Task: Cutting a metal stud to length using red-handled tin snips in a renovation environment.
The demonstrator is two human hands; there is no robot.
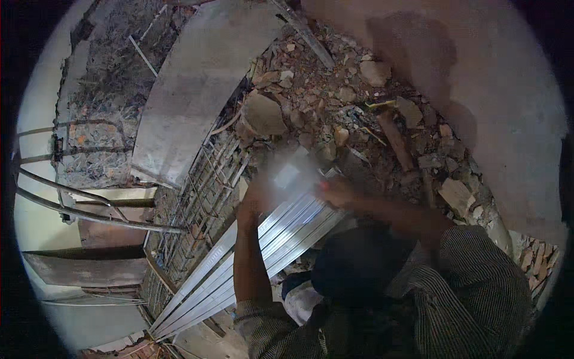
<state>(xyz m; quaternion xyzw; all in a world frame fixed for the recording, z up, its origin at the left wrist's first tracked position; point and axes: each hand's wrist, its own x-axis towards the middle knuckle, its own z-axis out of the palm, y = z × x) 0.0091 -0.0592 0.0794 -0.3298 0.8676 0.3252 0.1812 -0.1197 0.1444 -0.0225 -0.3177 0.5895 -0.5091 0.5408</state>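
Note:
Several long, shiny metal channel strips [263, 239] lie side by side, running from the lower left up to the middle of the view. My left hand [256, 190] is at the left side of their upper ends, its fingers lost in a pale blur. Across from it, my right hand [336, 190] reaches in from the right with bent fingers close to the strips. A small red spot shows at its fingertips; what they pinch cannot be made out. Haze covers the strip ends between both hands.
Broken rubble [323, 96] with stone chunks spreads beyond my hands. A rebar cage [203, 185] lies left of the strips, near a pale slab [191, 78]. Curved bars [107, 218] jut in at far left. A plain wall [508, 107] rises at right.

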